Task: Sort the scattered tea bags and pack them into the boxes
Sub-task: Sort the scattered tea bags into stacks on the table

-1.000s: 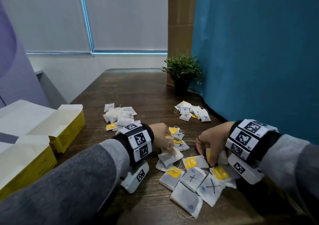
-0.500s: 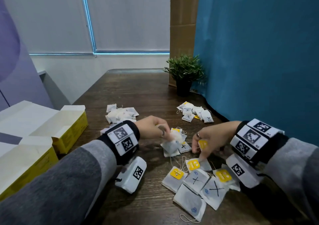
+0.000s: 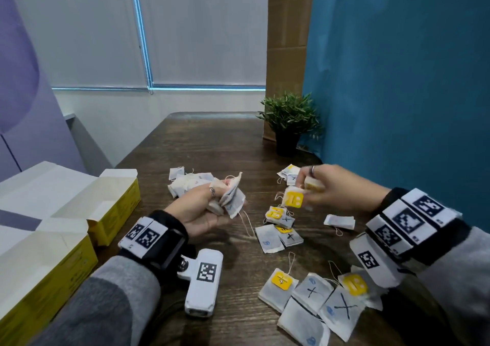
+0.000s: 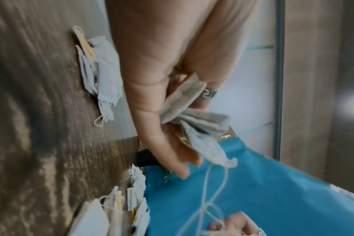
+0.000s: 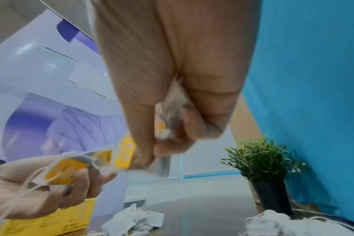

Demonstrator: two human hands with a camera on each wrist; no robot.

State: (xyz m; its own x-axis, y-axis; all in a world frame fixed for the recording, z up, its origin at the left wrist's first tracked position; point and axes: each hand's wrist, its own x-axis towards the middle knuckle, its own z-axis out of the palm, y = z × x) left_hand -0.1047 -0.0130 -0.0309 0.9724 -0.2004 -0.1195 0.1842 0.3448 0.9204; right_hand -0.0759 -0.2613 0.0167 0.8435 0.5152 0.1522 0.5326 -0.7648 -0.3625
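My left hand (image 3: 212, 202) is raised over the table, palm up, gripping a bunch of white tea bags (image 3: 232, 196) whose strings dangle; the left wrist view shows the tea bags (image 4: 192, 111) pinched between thumb and fingers. My right hand (image 3: 315, 189) holds tea bags with a yellow tag (image 3: 293, 199) hanging from its fingers; the bags (image 5: 170, 118) are clasped in curled fingers. Loose tea bags (image 3: 310, 303) with yellow tags and X marks lie near the front edge, more tea bags (image 3: 281, 229) in the middle. Two open yellow boxes (image 3: 114, 207) (image 3: 47, 271) stand at left.
A small potted plant (image 3: 290, 123) stands at the back right against a blue partition (image 3: 397, 80). A white pile of tea bags (image 3: 185, 184) lies behind my left hand, another heap (image 3: 290, 173) behind my right. The wooden table (image 3: 212, 146) stretches back toward the window.
Both hands have lifted off the table with tea bags in them, the left turning palm up and drawing left. The view has tilted up slightly.
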